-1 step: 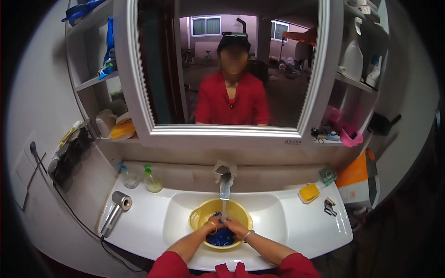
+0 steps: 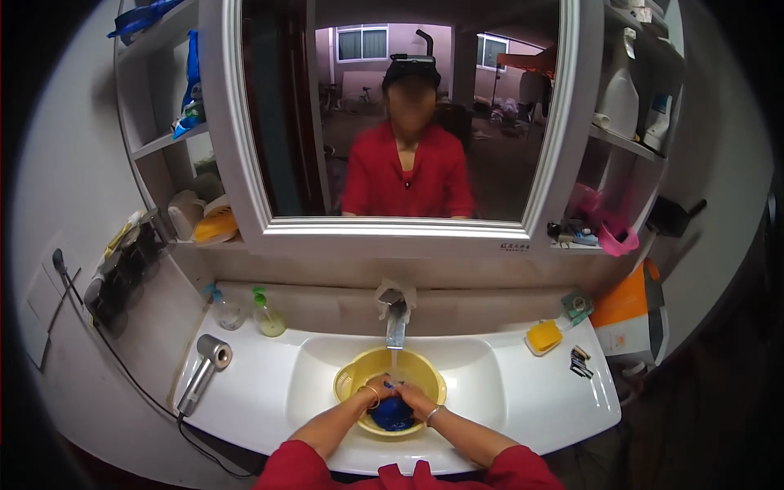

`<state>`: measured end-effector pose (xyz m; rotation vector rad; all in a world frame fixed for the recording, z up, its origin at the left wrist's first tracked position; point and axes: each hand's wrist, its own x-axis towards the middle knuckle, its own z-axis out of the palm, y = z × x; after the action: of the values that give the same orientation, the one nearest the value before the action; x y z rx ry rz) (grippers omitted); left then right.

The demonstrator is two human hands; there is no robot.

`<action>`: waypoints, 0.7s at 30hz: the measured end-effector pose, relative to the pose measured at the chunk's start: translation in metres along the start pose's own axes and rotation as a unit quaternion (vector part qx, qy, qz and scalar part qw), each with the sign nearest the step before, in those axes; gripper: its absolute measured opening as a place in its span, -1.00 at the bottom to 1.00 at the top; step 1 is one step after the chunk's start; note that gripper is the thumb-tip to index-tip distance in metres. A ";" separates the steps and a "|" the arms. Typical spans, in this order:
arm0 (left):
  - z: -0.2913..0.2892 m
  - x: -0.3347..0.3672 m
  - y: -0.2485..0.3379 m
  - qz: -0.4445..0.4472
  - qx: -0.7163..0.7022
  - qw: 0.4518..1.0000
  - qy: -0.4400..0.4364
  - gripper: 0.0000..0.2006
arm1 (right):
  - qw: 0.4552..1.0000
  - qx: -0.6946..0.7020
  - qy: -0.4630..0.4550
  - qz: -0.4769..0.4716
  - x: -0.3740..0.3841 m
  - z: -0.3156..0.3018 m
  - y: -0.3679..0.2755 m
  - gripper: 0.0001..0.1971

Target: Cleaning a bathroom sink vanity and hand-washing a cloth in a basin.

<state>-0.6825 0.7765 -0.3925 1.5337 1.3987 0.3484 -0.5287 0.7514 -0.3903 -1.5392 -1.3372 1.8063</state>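
Reaching forward from red sleeves [image 2: 523, 467], with the left hand [image 2: 377, 385] and right hand [image 2: 414, 398] brought nearly together over a yellow basin [image 2: 420, 369]. Noted on both: fingers bent inward, not spread. Unable to tell, at this size, whether pinching the fabric or merely resting on it. Found directly under the hands, inside the basin: a bunched blue cloth [image 2: 394, 416], seemingly wet. Approached from either side, probably for an even hold on a slippery bundle.

Basin seated in the white sink [image 2: 478, 392], below the hands — apparently to catch the flow and limit splashing. Just beyond the fingertips: a chrome faucet [image 2: 395, 331], with a thin stream falling toward the hands.

Well left of the left hand: a grey hair dryer [image 2: 202, 376], lying on the white counter [image 2: 255, 380], presumably set aside from the water. Right of the right hand, farther out: a yellow block [image 2: 544, 336] in a dish, near some small dark cylinders [image 2: 581, 362] — reason for placement unclear. Beyond the left hand, by the back ledge: two upright pump bottles [image 2: 269, 320], likely stationed for easy reach. Farthest ahead of both hands: a white-framed mirror [image 2: 494, 184], flanked by shelves [image 2: 167, 144], likely for saving counter room.
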 end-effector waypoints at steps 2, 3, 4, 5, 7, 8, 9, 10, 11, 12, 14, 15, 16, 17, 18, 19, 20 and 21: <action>-0.002 -0.029 0.040 -0.003 -0.151 0.987 0.059 -0.72 | 0.977 0.199 0.065 0.048 -0.042 0.009 -0.043 -0.63; -0.005 -0.044 0.064 0.054 -0.150 0.986 0.046 -0.72 | 0.942 0.315 0.077 0.088 -0.028 0.000 -0.029 -0.67; -0.006 -0.060 0.085 0.108 -0.152 0.982 0.033 -0.70 | 0.892 0.424 0.086 0.130 -0.015 -0.007 -0.014 -0.70; -0.007 -0.076 0.104 0.106 -0.152 0.982 0.034 -0.70 | 0.882 0.451 0.004 0.138 -0.009 -0.013 -0.002 -0.76; -0.008 -0.104 0.134 0.234 -0.183 0.950 0.099 -0.73 | 0.875 0.468 -0.023 0.122 -0.009 -0.006 0.002 -0.76; -0.006 -0.114 0.146 0.304 -0.151 0.930 0.143 -0.73 | 0.868 0.484 -0.048 0.102 -0.011 -0.001 -0.001 -0.76; -0.004 -0.123 0.154 0.330 -0.070 0.921 0.197 -0.74 | 0.860 0.498 -0.075 0.082 -0.012 0.002 -0.009 -0.76; 0.002 -0.131 0.160 0.352 0.010 0.904 0.244 -0.75 | 0.850 0.513 -0.097 0.063 -0.018 0.003 -0.015 -0.76; 0.007 -0.136 0.168 0.327 0.021 0.907 0.265 -0.78 | 0.840 0.529 -0.118 0.044 -0.023 0.003 -0.022 -0.76; 0.008 -0.115 0.138 0.411 0.033 0.856 0.312 -0.82 | 0.829 0.541 -0.139 0.024 -0.033 0.004 -0.032 -0.75; -0.001 -0.082 0.084 0.275 0.064 0.917 0.281 -0.85 | 0.804 0.566 -0.179 -0.018 -0.048 0.001 -0.056 -0.75; -0.013 -0.081 0.072 0.277 0.113 0.921 0.251 -0.83 | 0.843 0.531 -0.087 0.021 -0.071 -0.002 -0.079 -0.72; -0.025 -0.085 0.058 0.274 0.163 0.921 0.224 -0.80 | 0.872 0.486 0.000 0.061 -0.092 -0.002 -0.096 -0.68; -0.031 -0.078 0.043 0.189 0.198 0.942 0.195 -0.77 | 0.894 0.447 -0.018 0.033 -0.092 -0.008 -0.095 -0.63; -0.034 -0.071 0.032 0.103 0.232 0.954 0.162 -0.73 | 0.894 0.447 -0.012 0.033 -0.093 -0.013 -0.090 -0.63; -0.040 -0.072 0.034 0.107 0.233 0.954 0.156 -0.73 | 0.919 0.393 0.016 0.011 -0.091 -0.015 -0.084 -0.63; -0.046 -0.073 0.037 0.092 0.288 0.944 0.134 -0.66 | 0.941 0.336 0.043 -0.010 -0.089 -0.016 -0.076 -0.63; -0.050 -0.074 0.042 0.076 0.342 0.930 0.113 -0.58 | 0.935 0.350 0.040 -0.037 -0.088 -0.018 -0.069 -0.66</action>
<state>-0.7171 0.7417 -0.3069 2.2350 1.6895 0.1288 -0.5038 0.7192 -0.2847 -1.1288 -0.5827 1.8586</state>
